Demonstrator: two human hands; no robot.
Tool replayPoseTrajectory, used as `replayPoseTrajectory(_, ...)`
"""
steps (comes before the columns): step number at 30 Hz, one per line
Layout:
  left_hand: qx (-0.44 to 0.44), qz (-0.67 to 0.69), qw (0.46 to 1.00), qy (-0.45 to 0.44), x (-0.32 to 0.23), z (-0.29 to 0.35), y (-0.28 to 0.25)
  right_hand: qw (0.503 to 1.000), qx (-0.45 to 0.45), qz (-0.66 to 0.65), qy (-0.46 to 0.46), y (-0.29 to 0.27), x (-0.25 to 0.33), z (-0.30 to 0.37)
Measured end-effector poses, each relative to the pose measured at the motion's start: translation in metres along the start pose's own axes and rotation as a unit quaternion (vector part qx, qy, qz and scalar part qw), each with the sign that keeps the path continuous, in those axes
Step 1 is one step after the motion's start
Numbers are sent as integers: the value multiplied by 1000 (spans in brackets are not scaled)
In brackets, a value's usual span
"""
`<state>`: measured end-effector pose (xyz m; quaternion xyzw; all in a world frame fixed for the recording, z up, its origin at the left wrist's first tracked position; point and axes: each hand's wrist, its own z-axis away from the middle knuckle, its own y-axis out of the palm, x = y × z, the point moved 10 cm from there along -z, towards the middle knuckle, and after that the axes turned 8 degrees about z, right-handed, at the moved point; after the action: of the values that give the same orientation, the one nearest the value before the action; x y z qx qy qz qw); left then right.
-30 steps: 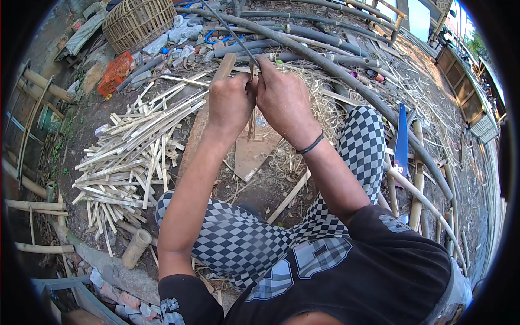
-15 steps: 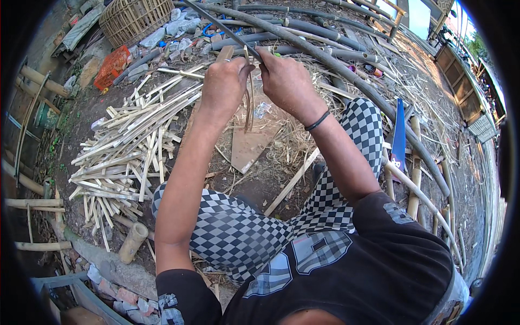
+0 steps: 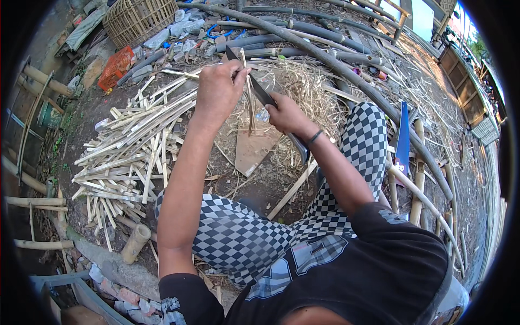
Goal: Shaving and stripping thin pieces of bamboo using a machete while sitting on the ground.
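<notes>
My left hand [image 3: 219, 88] is closed in a pinch on a thin bamboo strip [image 3: 251, 111], which hangs down below the fingers and sticks up a little above them. My right hand [image 3: 290, 115] is wrapped round a long knife [image 3: 261, 92]. Its dark blade slants up and left, passing at the strip and behind my left fingers, with the tip showing beyond them. The knife's rear end juts out below my right wrist. Under the strip lies a flat brown board [image 3: 253, 150] among shavings.
Left of my legs lies a heap of split bamboo sticks [image 3: 130, 146]. A blue saw [image 3: 402, 138] rests by my right knee. Long bamboo poles [image 3: 325, 59] cross the ground ahead. An orange crate [image 3: 116, 68] and a woven basket [image 3: 139, 20] stand at the far left.
My right hand has drawn the knife back toward me and down to the right, away from my left hand. The left hand has moved slightly left and still holds the strip.
</notes>
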<state>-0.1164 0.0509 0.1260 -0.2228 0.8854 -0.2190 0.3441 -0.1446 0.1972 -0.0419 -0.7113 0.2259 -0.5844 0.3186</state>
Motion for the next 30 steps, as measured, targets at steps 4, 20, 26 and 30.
replayPoseTrajectory(4, 13, -5, 999, -50, 31, 4, -7, 998, -52, 36, 27, -9, 22, 22)
replayPoseTrajectory(20, -7, 25, 999, -25, 29, 0, -7, 993, -87, 75, -32, -27, 97, 19)
replayPoseTrajectory(26, 10, -9, 997, -76, 43, 4, -14, 990, -42, 123, -49, -11, 91, 7)
replayPoseTrajectory(30, 1, -23, 998, -59, 37, 6, -20, 992, -46, 109, -44, 6, 83, 7)
